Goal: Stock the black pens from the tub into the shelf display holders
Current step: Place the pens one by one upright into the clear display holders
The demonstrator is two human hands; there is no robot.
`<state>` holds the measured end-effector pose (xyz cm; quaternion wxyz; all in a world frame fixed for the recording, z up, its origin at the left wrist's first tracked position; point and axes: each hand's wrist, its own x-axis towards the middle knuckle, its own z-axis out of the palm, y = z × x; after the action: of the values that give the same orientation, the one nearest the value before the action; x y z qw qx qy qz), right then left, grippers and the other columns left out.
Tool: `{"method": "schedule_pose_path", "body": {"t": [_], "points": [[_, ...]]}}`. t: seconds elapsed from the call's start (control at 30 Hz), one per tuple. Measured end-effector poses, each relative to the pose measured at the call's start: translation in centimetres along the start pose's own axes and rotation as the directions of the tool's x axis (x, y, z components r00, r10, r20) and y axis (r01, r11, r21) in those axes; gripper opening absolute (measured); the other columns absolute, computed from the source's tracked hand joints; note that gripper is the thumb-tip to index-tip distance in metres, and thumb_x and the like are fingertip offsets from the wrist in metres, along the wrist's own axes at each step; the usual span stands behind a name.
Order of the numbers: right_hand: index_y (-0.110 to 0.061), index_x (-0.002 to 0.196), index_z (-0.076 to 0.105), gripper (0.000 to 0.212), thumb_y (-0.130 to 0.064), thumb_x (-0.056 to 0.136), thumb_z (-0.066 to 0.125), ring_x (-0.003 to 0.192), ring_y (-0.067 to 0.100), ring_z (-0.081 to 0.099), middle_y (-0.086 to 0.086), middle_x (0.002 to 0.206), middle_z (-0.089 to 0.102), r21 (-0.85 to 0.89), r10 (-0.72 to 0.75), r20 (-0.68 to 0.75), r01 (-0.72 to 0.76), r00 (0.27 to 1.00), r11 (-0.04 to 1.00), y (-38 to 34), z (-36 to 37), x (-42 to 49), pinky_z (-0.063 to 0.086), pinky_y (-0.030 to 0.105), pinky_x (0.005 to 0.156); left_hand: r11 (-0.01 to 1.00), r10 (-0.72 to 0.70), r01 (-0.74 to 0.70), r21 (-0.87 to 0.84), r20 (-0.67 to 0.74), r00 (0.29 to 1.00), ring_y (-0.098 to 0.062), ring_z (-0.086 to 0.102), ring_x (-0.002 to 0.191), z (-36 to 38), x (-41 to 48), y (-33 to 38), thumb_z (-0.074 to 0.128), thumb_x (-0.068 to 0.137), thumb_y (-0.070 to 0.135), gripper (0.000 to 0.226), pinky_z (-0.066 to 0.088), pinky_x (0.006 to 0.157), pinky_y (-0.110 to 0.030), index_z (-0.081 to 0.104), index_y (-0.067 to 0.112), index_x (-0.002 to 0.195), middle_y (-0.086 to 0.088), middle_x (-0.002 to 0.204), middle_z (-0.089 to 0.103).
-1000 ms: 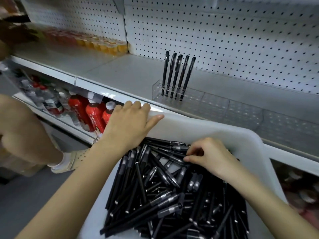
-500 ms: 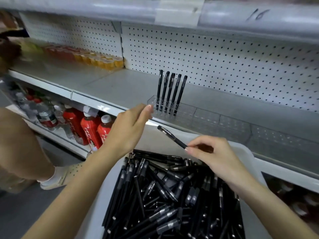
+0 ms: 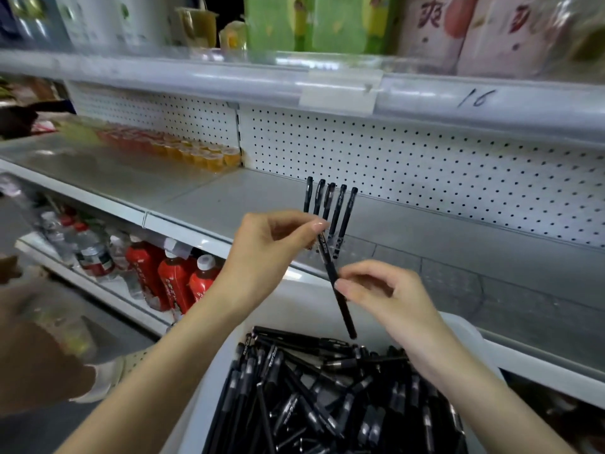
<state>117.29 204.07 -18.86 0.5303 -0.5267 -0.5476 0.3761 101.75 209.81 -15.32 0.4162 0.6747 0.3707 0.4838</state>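
Your left hand (image 3: 262,253) fingers (image 3: 317,226) pinch the top of a slim matte black pen (image 3: 334,276), and your right hand (image 3: 383,296) pinches its middle. It hangs at centre frame over the white plastic tub (image 3: 294,309), its long axis steep and its lower end pointing down-right. Five pens (image 3: 340,208) stand in the clear holder (image 3: 360,250). The rail (image 3: 425,99) reads "16".

The left hand (image 3: 262,253) is off the tub (image 3: 304,309) rim and pinches the top of the pen (image 3: 331,271), now nearly upright in the right hand (image 3: 386,296).
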Motion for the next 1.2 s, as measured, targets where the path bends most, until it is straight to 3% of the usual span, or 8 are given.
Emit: {"method": "schedule_pose_path", "body": {"t": [0.17,0.37,0.5,0.57,0.63,0.7,0.83,1.2], "points": [[-0.019,0.081,0.070,0.009,-0.010,0.079,0.071,0.072,-0.002,0.065,-0.012,0.073,0.071,0.015,-0.026,0.074,0.025,0.997,1.000,-1.0,0.5,1.6,0.046,0.008,0.069,1.000,-0.016,0.017,-0.009,0.076,0.997,-0.003,0.066,0.088,0.6,0.4,-0.4,0.066,0.085,0.015,0.013,0.047,0.077,-0.009,0.075,0.013,0.092,0.006,0.090,0.074],[-0.009,0.081,0.068,0.004,-0.009,0.078,0.071,0.064,0.004,0.062,-0.001,0.070,0.067,-0.005,-0.056,0.079,0.056,0.995,0.998,-1.1,0.3,3.3,0.052,0.017,0.064,1.000,-0.008,0.009,-0.023,0.080,0.997,0.000,0.065,0.089,0.9,1.3,-0.4,0.065,0.085,0.020,0.012,0.045,0.076,-0.007,0.074,0.021,0.093,0.009,0.091,0.073],[-0.010,0.085,0.067,0.009,-0.012,0.078,0.071,0.066,0.003,0.063,0.004,0.083,0.072,-0.146,-0.109,-0.016,0.106,0.994,0.984,-2.0,-2.0,5.1,0.052,0.015,0.064,0.998,-0.053,0.053,0.015,-0.006,0.999,0.001,0.063,0.086,0.7,2.3,-1.3,0.055,0.087,0.040,0.021,0.049,0.078,-0.014,0.066,0.032,0.103,0.012,0.095,0.070],[-0.015,0.088,0.065,0.012,-0.015,0.078,0.072,0.072,0.006,0.068,-0.002,0.084,0.073,-0.184,-0.130,-0.103,0.109,0.986,0.977,-2.3,-3.8,6.4,0.055,0.017,0.066,0.980,-0.082,0.093,0.177,-0.070,0.994,-0.003,0.062,0.094,0.5,3.1,-2.9,0.047,0.093,0.044,0.027,0.047,0.085,-0.023,0.063,0.029,0.109,0.011,0.103,0.067],[-0.012,0.090,0.064,0.014,-0.011,0.079,0.072,0.074,0.015,0.070,0.002,0.084,0.073,-0.183,-0.152,-0.194,0.117,0.969,0.976,-2.4,-5.2,7.7,0.058,0.023,0.069,0.878,-0.080,0.108,0.466,-0.079,0.994,-0.011,0.058,0.107,0.1,3.5,-4.7,0.040,0.094,0.053,0.044,0.045,0.090,-0.031,0.058,0.024,0.122,0.006,0.117,0.064],[-0.011,0.085,0.059,0.013,-0.005,0.080,0.070,0.069,0.015,0.069,0.010,0.085,0.070,-0.146,-0.167,-0.254,0.133,0.953,0.980,-2.5,-6.1,8.9,0.059,0.025,0.069,0.681,-0.084,0.054,0.730,0.005,0.996,-0.021,0.050,0.120,0.0,3.4,-6.3,0.030,0.092,0.065,0.064,0.041,0.098,-0.038,0.043,0.023,0.138,-0.001,0.134,0.052],[-0.017,0.075,0.050,0.024,-0.002,0.083,0.068,0.073,0.022,0.068,0.016,0.085,0.067,-0.122,-0.188,-0.290,0.158,0.938,0.980,-1.9,-6.4,10.8,0.058,0.026,0.072,0.392,-0.175,-0.066,0.918,0.145,0.974,-0.022,0.025,0.140,0.3,2.7,-8.1,0.009,0.085,0.070,0.077,0.020,0.112,-0.040,0.014,0.029,0.149,-0.001,0.157,0.018],[-0.018,0.076,0.049,0.024,-0.008,0.081,0.071,0.078,0.027,0.068,0.000,0.077,0.067,-0.281,-0.221,-0.217,0.156,0.951,0.947,0.5,-5.6,12.9,0.056,0.043,0.083,0.342,-0.200,-0.102,0.934,0.178,0.963,-0.019,0.015,0.143,0.7,3.3,-9.4,-0.002,0.080,0.071,0.079,0.020,0.112,-0.039,0.002,0.035,0.151,0.001,0.159,0.003]]}}
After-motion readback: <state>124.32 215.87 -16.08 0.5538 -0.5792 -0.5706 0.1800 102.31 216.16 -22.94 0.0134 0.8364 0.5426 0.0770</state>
